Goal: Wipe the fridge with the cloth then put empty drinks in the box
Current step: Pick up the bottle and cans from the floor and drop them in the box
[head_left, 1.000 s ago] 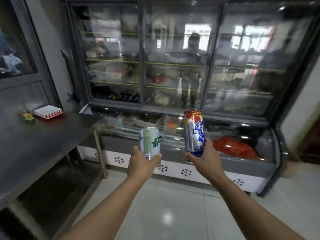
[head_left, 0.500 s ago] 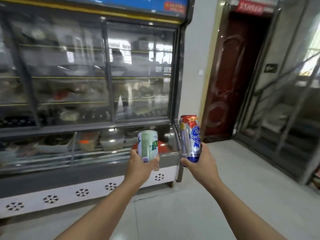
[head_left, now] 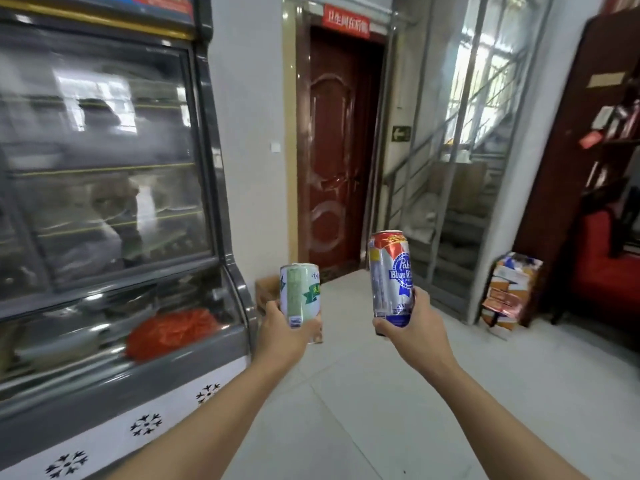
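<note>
My left hand [head_left: 282, 329] grips a short green-and-white can [head_left: 299, 294] upright at chest height. My right hand [head_left: 415, 327] grips a taller silver, red and blue beer can [head_left: 391, 275], also upright. The glass-fronted fridge [head_left: 104, 202] fills the left of the view. On the floor beside the fridge's right end a brown cardboard box [head_left: 266, 292] shows partly behind the green can. No cloth is in view.
A dark red door [head_left: 336, 150] stands shut straight ahead. A metal stair railing [head_left: 450, 188] lies right of it. Stacked printed cartons [head_left: 509, 289] sit on the floor by a dark wooden cabinet [head_left: 568, 133] and red seat [head_left: 602, 271] at the right.
The view has swung right, from the fridge front and steel table to the fridge's right end, the door and the stairs. Both hands still hold their cans upright.
</note>
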`<state>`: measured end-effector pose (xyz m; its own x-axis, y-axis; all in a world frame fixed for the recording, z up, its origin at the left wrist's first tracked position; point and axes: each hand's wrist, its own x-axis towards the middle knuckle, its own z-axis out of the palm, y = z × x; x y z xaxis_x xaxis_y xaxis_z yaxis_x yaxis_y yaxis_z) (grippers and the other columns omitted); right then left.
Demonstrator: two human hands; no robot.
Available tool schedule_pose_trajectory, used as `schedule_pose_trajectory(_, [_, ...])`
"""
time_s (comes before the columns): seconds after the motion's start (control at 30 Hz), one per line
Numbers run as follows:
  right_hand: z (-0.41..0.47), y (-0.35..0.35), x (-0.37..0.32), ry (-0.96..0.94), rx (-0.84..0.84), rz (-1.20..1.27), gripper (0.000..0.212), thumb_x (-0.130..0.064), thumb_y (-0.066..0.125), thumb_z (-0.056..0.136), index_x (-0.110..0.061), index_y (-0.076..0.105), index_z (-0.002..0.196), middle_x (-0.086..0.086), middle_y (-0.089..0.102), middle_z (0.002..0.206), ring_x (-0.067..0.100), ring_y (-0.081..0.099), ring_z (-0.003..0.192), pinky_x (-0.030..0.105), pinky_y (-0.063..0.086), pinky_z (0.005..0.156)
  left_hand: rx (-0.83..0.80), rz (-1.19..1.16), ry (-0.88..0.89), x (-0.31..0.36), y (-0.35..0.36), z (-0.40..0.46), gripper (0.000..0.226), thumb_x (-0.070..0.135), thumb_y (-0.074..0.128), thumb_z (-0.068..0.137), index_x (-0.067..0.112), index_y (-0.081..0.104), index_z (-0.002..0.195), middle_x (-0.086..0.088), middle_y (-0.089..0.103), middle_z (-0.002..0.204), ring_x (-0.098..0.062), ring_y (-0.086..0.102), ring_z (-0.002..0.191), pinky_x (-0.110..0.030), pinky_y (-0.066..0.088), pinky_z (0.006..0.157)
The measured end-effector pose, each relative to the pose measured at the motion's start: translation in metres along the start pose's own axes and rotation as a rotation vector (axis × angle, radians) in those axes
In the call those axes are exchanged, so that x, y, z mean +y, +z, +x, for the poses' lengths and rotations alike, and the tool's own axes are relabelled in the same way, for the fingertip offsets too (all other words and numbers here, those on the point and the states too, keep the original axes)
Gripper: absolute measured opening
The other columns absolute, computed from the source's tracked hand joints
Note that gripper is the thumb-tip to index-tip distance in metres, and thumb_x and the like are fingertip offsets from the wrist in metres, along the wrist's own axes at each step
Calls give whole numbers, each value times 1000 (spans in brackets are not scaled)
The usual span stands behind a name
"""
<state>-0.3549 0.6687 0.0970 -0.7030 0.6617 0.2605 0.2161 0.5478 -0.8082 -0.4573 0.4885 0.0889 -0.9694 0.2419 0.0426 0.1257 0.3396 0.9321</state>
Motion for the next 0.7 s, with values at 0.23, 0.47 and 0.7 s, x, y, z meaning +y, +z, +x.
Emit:
schedule_pose_trajectory(0.23, [102, -14, 35, 14, 92, -81, 79, -32, 80, 69, -18, 34, 132, -1, 54, 119, 15, 56, 98, 27, 50, 74, -50, -1, 81, 25, 84, 102, 63, 46, 75, 67, 15, 44, 112, -1, 63, 108, -23, 62, 95, -40, 53, 84])
schedule_pose_trajectory(0.47, [221, -12, 62, 52, 170, -92, 81, -34, 81, 67, -20, 34, 132, -2, 54, 119, 14, 57, 100, 33, 56, 80, -135, 17, 112, 56, 160, 221, 60, 43, 75, 71, 14, 45, 114, -4, 63, 108, -25, 61, 96, -39, 52, 84])
schedule_pose_trajectory(0.7, [317, -5, 100, 82, 203, -75, 80, -35, 81, 67, -21, 35, 131, -3, 54, 119, 13, 57, 100, 32, 55, 80, -194, 7, 125, 75, 224, 304, 54, 38, 75, 74, 18, 39, 109, -3, 61, 106, -23, 60, 95, -34, 51, 81])
